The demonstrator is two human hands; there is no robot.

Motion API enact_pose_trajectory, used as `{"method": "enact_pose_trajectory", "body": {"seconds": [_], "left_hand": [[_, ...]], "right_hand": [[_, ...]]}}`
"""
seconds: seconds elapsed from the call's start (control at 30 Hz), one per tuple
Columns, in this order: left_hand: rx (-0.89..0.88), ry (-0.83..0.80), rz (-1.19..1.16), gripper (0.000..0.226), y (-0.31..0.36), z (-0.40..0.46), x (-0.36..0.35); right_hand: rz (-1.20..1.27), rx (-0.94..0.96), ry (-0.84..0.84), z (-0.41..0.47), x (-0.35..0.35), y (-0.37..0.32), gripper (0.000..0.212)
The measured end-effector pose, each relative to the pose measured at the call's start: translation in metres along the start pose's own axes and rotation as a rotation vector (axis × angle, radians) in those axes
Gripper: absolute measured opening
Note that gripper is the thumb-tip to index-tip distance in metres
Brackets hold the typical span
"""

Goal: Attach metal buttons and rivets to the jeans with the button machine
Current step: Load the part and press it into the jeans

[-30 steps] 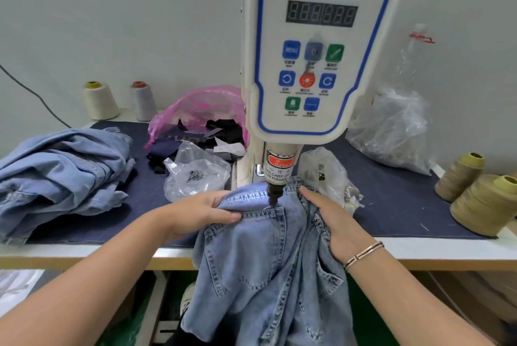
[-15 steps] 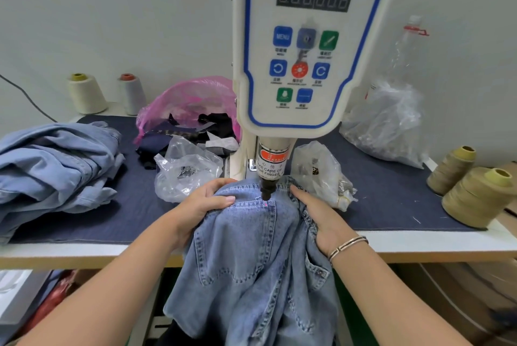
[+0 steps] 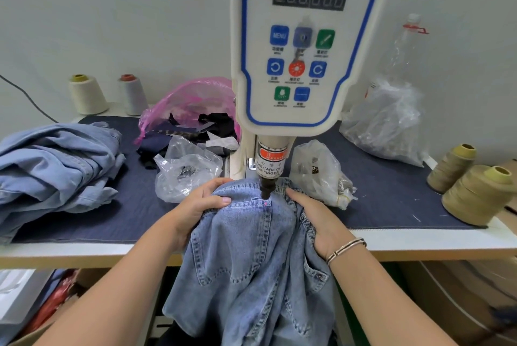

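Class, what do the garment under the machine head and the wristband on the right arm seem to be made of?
Jeans: light-blue washed denim, matte, shown by doubled stitching and a patch pocket. Bracelet: probably metal, since its thin silvery bands shine.

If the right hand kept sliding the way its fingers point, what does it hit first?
Most likely the machine's punch head. The right hand rests on the jeans with its fingers aimed up-left at it, fingertip close beside; the exact gap is unclear from this view.
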State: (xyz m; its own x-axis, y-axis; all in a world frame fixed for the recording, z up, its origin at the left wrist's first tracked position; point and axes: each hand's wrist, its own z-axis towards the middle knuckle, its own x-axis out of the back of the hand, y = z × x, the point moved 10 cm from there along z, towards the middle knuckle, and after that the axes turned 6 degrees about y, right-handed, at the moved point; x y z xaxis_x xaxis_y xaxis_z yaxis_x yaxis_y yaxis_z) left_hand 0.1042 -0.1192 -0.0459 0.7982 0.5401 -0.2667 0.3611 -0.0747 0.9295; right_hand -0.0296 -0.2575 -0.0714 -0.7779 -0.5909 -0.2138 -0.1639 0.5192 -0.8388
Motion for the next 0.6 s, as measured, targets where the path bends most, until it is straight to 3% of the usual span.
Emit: {"method": "enact_pose_trajectory", "body": {"seconds": [0.43,0.6], "left_hand": [[0.009,-0.035,0.005,0.063,0.0,-0.0021,-0.0025],[0.003,-0.042,0.003,0.072,0.0001,-0.0017,-0.0019]], "right_hand": [[0.013,-0.021,-0.025,-0.0054,-0.0018,-0.0008,0.023],[-0.018,-0.047,-0.028,-0.0088,-0.0036,0.0014,0.032]]}}
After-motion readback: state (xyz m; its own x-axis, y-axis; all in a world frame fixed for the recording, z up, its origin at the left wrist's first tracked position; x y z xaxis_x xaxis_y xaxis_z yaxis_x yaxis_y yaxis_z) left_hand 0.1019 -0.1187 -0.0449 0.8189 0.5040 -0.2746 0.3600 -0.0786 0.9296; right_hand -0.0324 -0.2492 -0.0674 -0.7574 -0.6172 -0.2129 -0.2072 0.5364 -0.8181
